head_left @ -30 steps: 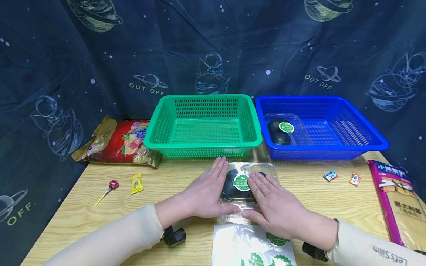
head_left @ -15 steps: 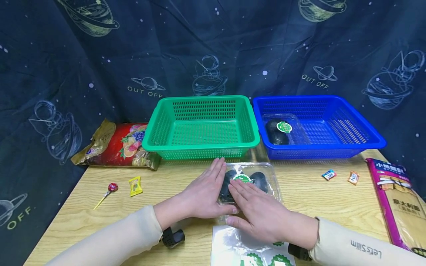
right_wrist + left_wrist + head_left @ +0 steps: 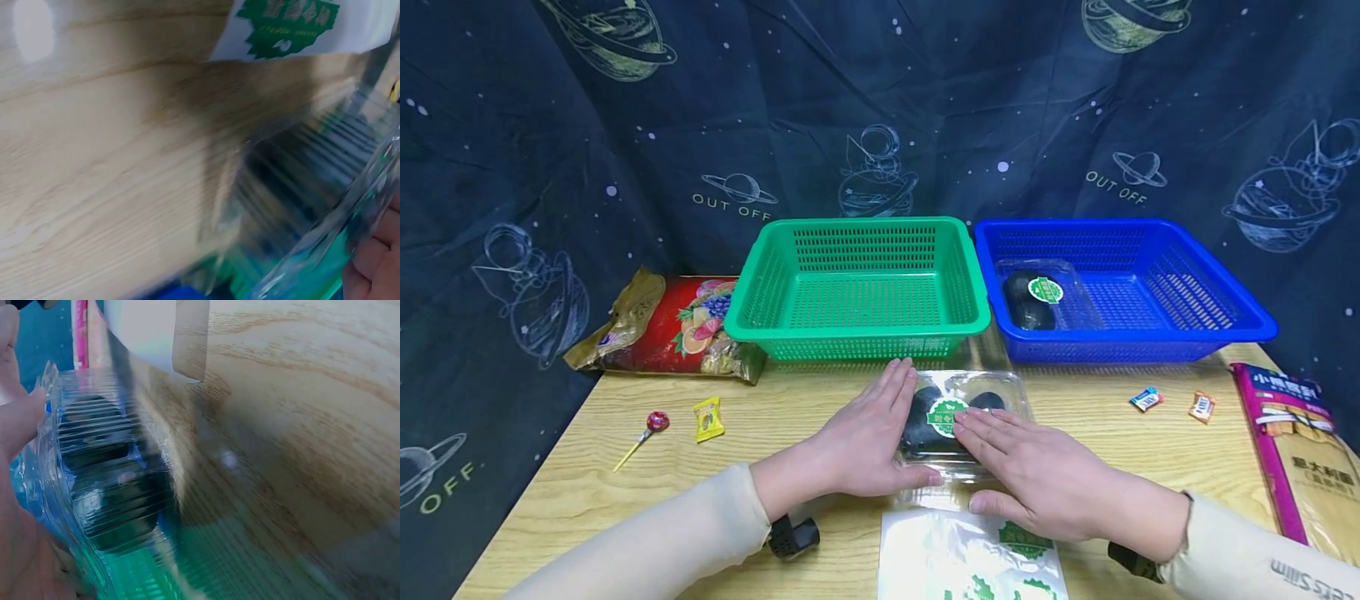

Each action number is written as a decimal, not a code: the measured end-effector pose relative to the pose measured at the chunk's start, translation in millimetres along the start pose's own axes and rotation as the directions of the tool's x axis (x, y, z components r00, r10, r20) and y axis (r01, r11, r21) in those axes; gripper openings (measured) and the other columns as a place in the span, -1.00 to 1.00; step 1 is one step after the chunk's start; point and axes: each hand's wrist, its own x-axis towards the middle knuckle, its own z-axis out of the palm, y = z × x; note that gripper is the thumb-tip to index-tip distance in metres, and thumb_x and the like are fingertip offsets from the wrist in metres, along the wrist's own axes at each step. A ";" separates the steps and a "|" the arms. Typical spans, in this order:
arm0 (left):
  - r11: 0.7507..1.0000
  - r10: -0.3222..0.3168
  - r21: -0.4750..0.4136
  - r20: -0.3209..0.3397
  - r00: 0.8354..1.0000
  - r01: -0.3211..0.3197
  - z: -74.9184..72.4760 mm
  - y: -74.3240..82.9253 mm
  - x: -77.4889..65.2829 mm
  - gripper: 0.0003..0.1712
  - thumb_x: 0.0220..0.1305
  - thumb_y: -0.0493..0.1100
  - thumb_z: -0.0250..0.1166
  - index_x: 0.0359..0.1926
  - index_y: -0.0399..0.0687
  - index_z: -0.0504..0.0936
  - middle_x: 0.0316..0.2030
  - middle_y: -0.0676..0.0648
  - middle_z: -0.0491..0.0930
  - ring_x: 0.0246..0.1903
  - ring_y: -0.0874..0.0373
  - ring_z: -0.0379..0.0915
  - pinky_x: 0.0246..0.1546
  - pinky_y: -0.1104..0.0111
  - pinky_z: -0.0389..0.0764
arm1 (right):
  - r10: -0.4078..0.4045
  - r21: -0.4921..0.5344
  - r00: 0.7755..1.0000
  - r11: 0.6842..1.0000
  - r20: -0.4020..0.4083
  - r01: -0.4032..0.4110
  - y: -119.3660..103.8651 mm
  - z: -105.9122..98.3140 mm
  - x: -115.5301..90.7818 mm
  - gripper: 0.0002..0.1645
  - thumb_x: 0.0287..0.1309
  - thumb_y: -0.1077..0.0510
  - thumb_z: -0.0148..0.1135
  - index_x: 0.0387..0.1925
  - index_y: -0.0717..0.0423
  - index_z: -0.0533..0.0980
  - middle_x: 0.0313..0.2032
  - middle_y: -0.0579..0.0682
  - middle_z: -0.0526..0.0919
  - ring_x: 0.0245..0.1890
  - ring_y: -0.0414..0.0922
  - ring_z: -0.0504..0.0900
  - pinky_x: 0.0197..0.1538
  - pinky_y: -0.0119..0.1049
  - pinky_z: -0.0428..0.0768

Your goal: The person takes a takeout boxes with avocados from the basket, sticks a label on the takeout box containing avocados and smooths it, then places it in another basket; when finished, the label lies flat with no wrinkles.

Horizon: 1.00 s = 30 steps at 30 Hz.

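In the head view a clear plastic clamshell box [image 3: 962,468] lies on the table with dark, smooth oval things [image 3: 922,429] inside. On its lid is a round green-and-white sticker [image 3: 946,417]. My left hand [image 3: 867,442] rests along the box's left side, fingers straight and thumb at the front edge. Straight fingers of my right hand [image 3: 1037,471] touch the lid at the sticker's right edge. A sheet of green stickers [image 3: 917,550] lies in front of the box. The left wrist view shows the box's ribbed side [image 3: 112,462] beside my thumb.
Behind the box stand a green basket [image 3: 857,343] and a blue basket [image 3: 1138,346], which holds a similar stickered box [image 3: 1037,292]. Left are a red bag [image 3: 677,325], a lollipop [image 3: 657,421] and a yellow candy [image 3: 708,419]. Right are small candies [image 3: 1146,399] and a pasta bag [image 3: 1300,458].
My right hand slid left across the sticker, then back right, uncovering most of it. My left hand stayed at the box's left side.
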 end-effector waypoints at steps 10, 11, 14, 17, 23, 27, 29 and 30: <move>0.999 -0.022 -0.047 -0.014 1.000 0.021 2.3 -0.9 -4.0 0.35 0.07 0.59 -0.02 0.45 -0.38 -0.24 0.46 -0.29 -0.36 0.45 -0.09 -0.46 0.40 0.19 -0.16 | 0.264 0.194 0.962 0.950 -0.075 -0.246 2.4 -2.7 -12.5 -0.17 0.30 -0.19 0.08 0.38 0.27 0.20 0.39 0.18 0.18 0.40 0.08 0.13 0.32 0.04 0.24; 0.998 -0.031 -0.059 -0.020 0.999 0.030 2.5 -0.6 -4.7 0.35 0.07 0.59 -0.02 0.45 -0.37 -0.26 0.46 -0.28 -0.37 0.45 -0.08 -0.47 0.40 0.20 -0.17 | 0.351 0.268 0.934 0.908 -0.064 -0.323 2.1 -3.9 -13.4 -0.13 0.30 -0.19 0.08 0.39 0.29 0.15 0.41 0.20 0.13 0.41 0.11 0.08 0.33 0.07 0.20; 0.992 -0.082 -0.103 -0.035 0.996 0.078 1.8 3.0 -8.1 0.37 0.06 0.58 0.03 0.45 -0.36 -0.28 0.46 -0.29 -0.36 0.45 -0.07 -0.51 0.40 0.21 -0.19 | 0.555 0.450 0.832 0.739 0.015 -0.501 1.3 -5.6 -14.3 0.02 0.28 -0.27 0.04 0.43 0.35 -0.04 0.43 0.30 -0.02 0.41 0.22 -0.01 0.33 0.18 0.10; 0.980 -0.136 -0.150 -0.047 0.990 0.128 -0.2 10.1 -12.9 0.40 0.02 0.58 0.08 0.45 -0.39 -0.25 0.46 -0.33 -0.31 0.44 -0.09 -0.48 0.40 0.18 -0.17 | 0.609 0.545 0.789 0.634 0.086 -0.549 0.5 -2.7 -13.6 0.08 0.27 -0.31 0.03 0.42 0.42 -0.08 0.39 0.40 0.00 0.36 0.32 0.04 0.30 0.23 0.11; 0.955 -0.180 -0.248 -0.038 0.983 0.166 -10.3 12.9 -19.3 0.33 0.07 0.55 0.07 0.45 -0.38 -0.15 0.45 -0.33 -0.16 0.44 -0.13 -0.29 0.38 0.10 -0.05 | 0.554 0.626 0.822 0.596 0.132 -0.503 13.6 4.3 -15.4 0.01 0.29 -0.21 0.07 0.43 0.37 -0.06 0.33 0.40 0.17 0.25 0.32 0.29 0.22 0.19 0.29; 0.927 -0.145 -0.354 -0.033 0.989 0.124 -12.9 -3.8 -11.3 0.23 0.10 0.44 0.19 0.48 -0.26 -0.11 0.46 -0.24 -0.10 0.43 -0.09 -0.16 0.36 0.08 0.03 | 0.497 0.736 0.852 0.512 0.166 -0.443 35.6 6.3 -16.7 -0.02 0.26 -0.12 0.16 0.45 0.29 -0.04 0.33 0.39 0.18 0.27 0.28 0.29 0.25 0.16 0.26; 0.910 -0.107 -0.404 -0.018 0.994 0.091 -10.5 -12.5 -5.8 0.21 0.08 0.37 0.27 0.48 -0.19 -0.08 0.46 -0.22 -0.05 0.42 -0.08 -0.10 0.36 0.08 0.06 | 0.465 0.789 0.866 0.455 0.185 -0.413 46.5 8.5 -17.3 -0.03 0.24 -0.07 0.19 0.46 0.26 -0.04 0.35 0.38 0.16 0.31 0.26 0.23 0.29 0.13 0.22; 0.898 -0.088 -0.433 -0.010 0.996 0.075 -8.9 -15.8 -3.6 0.20 0.06 0.34 0.31 0.48 -0.18 -0.06 0.45 -0.22 0.00 0.41 -0.09 -0.06 0.35 0.07 0.07 | 0.451 0.805 0.871 0.434 0.194 -0.405 51.0 9.5 -17.8 -0.03 0.24 -0.06 0.20 0.46 0.24 -0.05 0.35 0.38 0.16 0.32 0.26 0.21 0.30 0.13 0.18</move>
